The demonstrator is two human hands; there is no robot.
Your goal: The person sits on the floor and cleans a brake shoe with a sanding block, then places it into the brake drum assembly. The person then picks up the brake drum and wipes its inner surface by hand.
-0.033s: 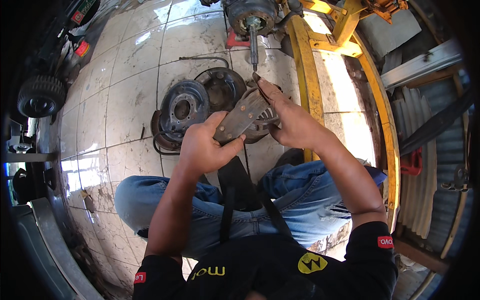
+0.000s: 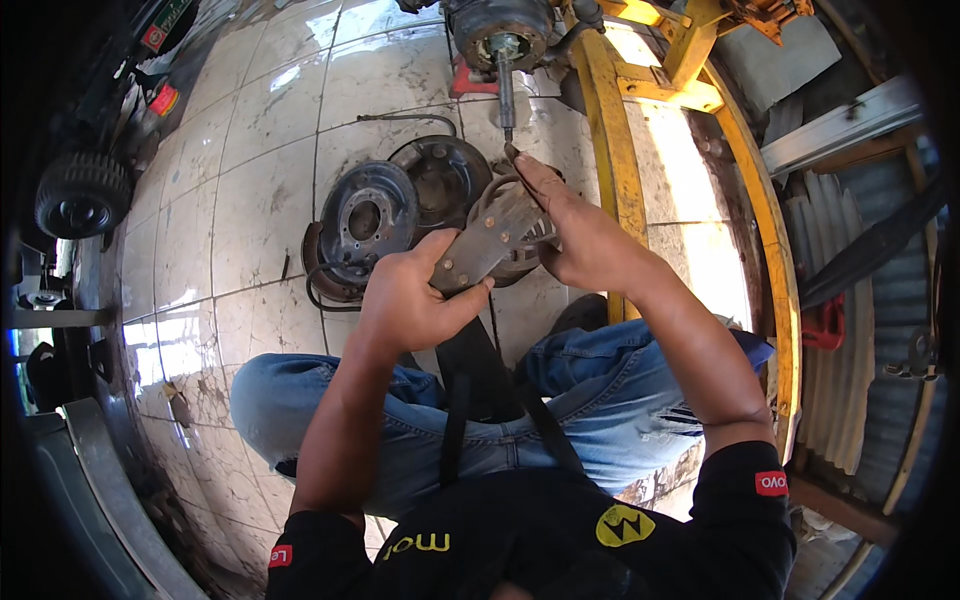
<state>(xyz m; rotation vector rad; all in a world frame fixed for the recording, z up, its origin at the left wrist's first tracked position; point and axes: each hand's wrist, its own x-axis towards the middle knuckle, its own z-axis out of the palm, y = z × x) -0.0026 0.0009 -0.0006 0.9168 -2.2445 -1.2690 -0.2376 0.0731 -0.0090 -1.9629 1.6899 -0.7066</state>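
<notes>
Bright daylight, tile glare, fisheye edges

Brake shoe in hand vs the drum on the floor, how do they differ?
The brake shoe is a flat curved strip, greyish with rivet holes, held off the floor between the left hand and right hand. The brake drum is a round, dark disc with a centre hole, lying on the tiled floor, untouched. Both are worn, grimy metal parts.
</notes>
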